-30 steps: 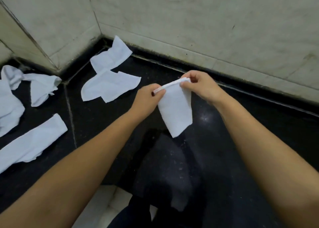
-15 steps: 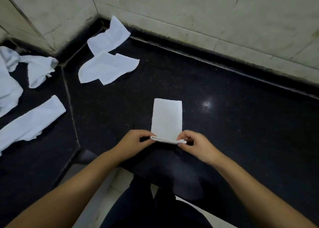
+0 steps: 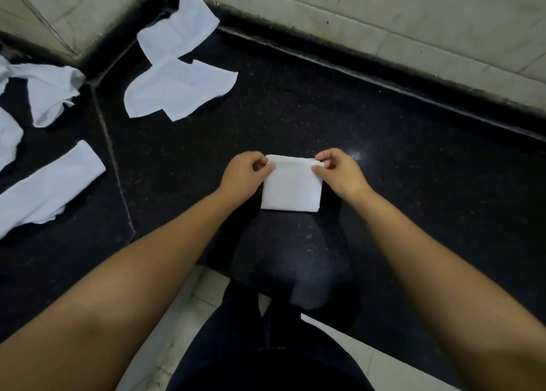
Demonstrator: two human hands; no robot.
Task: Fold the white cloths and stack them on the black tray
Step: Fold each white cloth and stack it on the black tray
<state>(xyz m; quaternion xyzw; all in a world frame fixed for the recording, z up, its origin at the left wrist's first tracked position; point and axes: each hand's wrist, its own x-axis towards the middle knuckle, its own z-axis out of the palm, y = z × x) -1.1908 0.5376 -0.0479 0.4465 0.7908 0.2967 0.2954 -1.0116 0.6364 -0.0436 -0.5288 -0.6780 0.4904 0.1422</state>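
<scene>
- Head view: the left hand [image 3: 246, 173] pinches the far left corner of the folded cloth [image 3: 291, 188] between thumb and fingertips, closed on the fabric.
- The right hand [image 3: 339, 172] pinches the far right corner the same way, thumb under, fingers curled over the top edge.
- The folded cloth is a small, nearly square white pad lying flat on the black counter [image 3: 384, 154], its far edge doubled over between the two hands.
- At 11 o'clock from it, well apart, a loose cloth pair [image 3: 177, 74] lies spread near the counter's corner.
- At 9 o'clock, across a seam in the counter, lies a long cloth strip [image 3: 50, 189]; a crumpled cloth [image 3: 50, 92] lies at 10 o'clock.
- Pale tiled walls [image 3: 413, 15] border the counter from 10 to 2 o'clock.
</scene>
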